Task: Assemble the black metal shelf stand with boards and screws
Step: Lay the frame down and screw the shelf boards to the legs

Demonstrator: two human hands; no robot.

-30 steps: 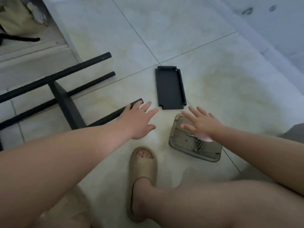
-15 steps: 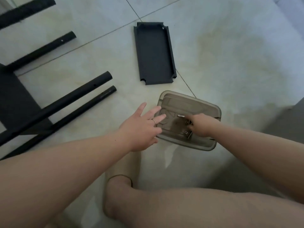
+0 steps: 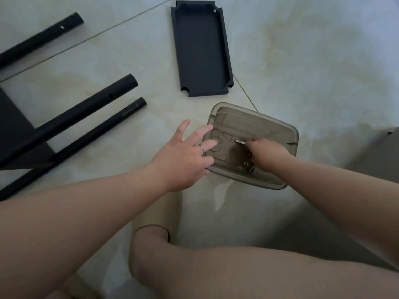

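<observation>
A black shelf board (image 3: 201, 50) lies flat on the floor, rim up, at top centre. The black metal frame (image 3: 71, 117) lies on its side at the left, its tube ends pointing right. In front of me sits a translucent brown plastic tray (image 3: 267, 128) holding small metal hardware (image 3: 248, 166). My right hand (image 3: 266, 155) is inside the tray, fingers curled around a small silver metal piece (image 3: 240, 142). My left hand (image 3: 186, 156), fingers spread and a ring on one, rests over the tray's left edge.
The floor is pale tile with grout lines. My bent leg (image 3: 216, 270) and a beige slipper (image 3: 157, 212) fill the bottom centre. A grey object (image 3: 380, 152) shows at the right edge.
The view has dropped toward the tray. My right hand went from hovering open to reaching into the tray and pinching a silver piece. My left hand moved onto the tray's left edge.
</observation>
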